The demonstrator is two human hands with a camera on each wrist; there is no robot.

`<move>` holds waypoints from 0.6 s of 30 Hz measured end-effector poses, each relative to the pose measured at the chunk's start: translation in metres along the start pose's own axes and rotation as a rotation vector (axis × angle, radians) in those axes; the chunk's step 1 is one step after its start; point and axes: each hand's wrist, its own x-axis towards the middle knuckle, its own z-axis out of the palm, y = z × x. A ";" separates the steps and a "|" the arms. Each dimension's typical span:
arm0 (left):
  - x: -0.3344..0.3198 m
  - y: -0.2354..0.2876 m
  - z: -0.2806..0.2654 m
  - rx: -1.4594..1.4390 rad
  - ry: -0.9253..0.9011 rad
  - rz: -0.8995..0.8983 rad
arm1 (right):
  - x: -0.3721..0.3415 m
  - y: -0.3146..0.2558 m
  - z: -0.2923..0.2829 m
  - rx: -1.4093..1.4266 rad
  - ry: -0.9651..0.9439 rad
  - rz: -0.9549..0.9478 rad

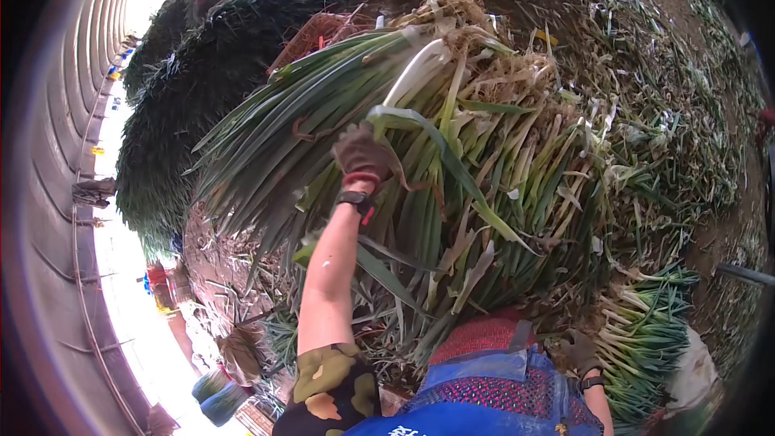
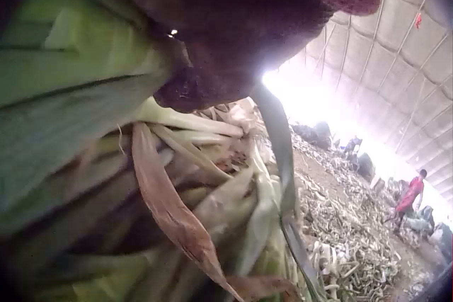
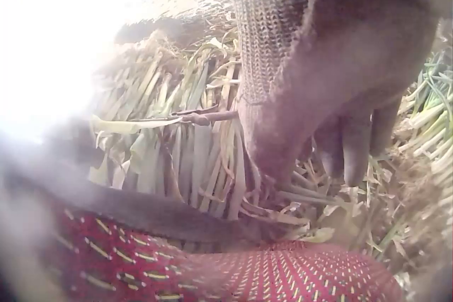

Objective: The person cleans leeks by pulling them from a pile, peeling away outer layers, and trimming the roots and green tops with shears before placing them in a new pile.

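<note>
My gloved left hand (image 1: pixel 361 149) grips a leek (image 1: pixel 416 71) by its green part, over a big heap of leeks (image 1: pixel 278 129). The leek's white shaft slants up toward the roots at the far side. In the left wrist view the dark glove (image 2: pixel 226 26) covers much of the grip, with broad green leaves beside it and a dry brown leaf (image 2: pixel 166 203) hanging below. Beside my knee, my gloved right hand (image 1: pixel 580 353) hangs with its fingers (image 3: pixel 356 147) loosely down and holds nothing. Cleaned leeks (image 1: pixel 646 335) lie just to its right.
My red-clad knee (image 1: pixel 476 335) and blue apron (image 1: pixel 484 391) are close to the heap. Stripped leaves (image 1: pixel 670 153) litter the ground on the right. Dark green piles (image 1: pixel 202 89) stand at the back left. A person in red (image 2: pixel 409 196) is farther off.
</note>
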 end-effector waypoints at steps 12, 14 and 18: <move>0.048 -0.019 0.043 0.056 -0.212 0.078 | 0.020 -0.045 -0.022 -0.013 -0.078 0.006; 0.039 -0.013 0.059 0.123 -0.141 0.117 | 0.027 -0.036 -0.014 -0.006 -0.083 0.003; 0.019 0.000 0.056 0.082 -0.120 0.075 | 0.029 -0.037 -0.017 -0.004 -0.130 0.020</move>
